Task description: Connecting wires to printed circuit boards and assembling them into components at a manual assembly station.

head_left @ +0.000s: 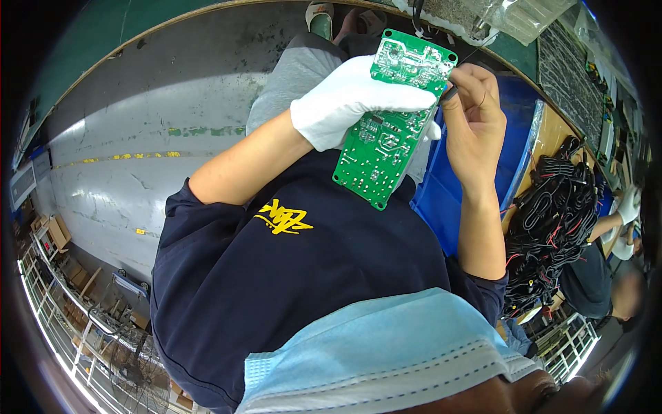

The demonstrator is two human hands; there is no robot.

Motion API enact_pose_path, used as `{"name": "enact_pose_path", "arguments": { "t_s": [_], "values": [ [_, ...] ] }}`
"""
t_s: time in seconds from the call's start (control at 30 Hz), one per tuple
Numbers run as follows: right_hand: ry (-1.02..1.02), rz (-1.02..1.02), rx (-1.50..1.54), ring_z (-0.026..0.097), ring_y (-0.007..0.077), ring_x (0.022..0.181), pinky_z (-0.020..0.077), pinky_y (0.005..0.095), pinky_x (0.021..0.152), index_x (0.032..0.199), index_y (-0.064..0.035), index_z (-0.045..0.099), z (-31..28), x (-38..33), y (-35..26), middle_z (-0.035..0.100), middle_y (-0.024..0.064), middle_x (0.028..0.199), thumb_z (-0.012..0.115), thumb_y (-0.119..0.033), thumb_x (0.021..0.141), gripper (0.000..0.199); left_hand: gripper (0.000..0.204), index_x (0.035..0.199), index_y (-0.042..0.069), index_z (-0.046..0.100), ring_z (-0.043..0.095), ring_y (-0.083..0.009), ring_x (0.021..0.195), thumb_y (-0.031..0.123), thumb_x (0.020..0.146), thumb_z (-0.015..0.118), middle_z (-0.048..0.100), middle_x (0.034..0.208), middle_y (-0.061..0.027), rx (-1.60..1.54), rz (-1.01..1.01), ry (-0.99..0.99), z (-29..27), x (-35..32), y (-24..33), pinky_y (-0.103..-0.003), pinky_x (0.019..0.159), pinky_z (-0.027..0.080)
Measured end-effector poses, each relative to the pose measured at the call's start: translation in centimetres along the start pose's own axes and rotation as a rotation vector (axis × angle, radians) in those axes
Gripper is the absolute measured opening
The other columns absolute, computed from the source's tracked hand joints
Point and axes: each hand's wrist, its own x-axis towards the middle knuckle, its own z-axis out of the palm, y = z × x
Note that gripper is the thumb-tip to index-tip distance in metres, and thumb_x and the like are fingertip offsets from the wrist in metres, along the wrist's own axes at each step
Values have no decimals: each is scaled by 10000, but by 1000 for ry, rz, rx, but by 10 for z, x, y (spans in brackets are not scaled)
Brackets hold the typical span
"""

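A green circuit board [386, 148], its soldered face in view, slants across the middle in front of my chest. My left hand [352, 96], in a white glove, is closed around it with the thumb lying across its upper part. At the board's right edge is my bare right hand [476, 121], thumb and forefinger pinched on a small black piece [449, 93]. The kind of that piece is too small to make out. The board's other face is hidden, and so are most of my left fingers.
A blue bin [452, 179] stands just right of the board. Beyond it lies a big heap of black cables [552, 214]. Clear plastic [524, 17] lies on the bench at the top right. Another person [593, 276] with white gloves works at the far right.
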Motion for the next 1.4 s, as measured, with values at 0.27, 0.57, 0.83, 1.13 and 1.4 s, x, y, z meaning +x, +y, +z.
{"name": "enact_pose_path", "arguments": {
  "t_s": [0.27,0.57,0.83,1.13,1.4],
  "values": [
    [-42,34,-179,463,44,714,369,195,591,1140,-21,686,-33,12,-17,582,33,897,472,-227,1039,313,328,1163,2,625,704,-189,859,157,885,708,704,980,-124,251,135,77,7,10,8,-316,742,576],
    [120,-277,-473,416,63,565,297,219,515,1005,-12,730,-39,25,-35,524,-11,659,600,-161,971,200,285,1136,13,642,701,-182,843,160,897,694,717,935,-130,368,246,126,11,16,13,-295,729,561],
    [322,-359,-468,451,63,535,301,216,485,869,-19,732,-28,26,-48,567,5,670,764,-32,812,67,290,1133,6,639,710,-202,859,157,893,698,706,941,-112,385,256,135,15,19,16,-307,735,573],
    [359,-476,-600,539,85,570,399,213,524,864,-46,737,-25,30,-52,594,6,686,782,-7,775,107,270,1107,4,639,715,-226,875,151,889,701,695,934,-102,337,268,124,16,20,18,-317,735,579],
    [323,-569,-645,552,120,597,416,250,561,870,-55,734,-24,34,-48,585,14,684,792,-8,743,147,282,1125,27,657,696,-169,851,142,876,721,696,949,-60,405,314,150,13,22,16,-297,731,566]
  ]
}}
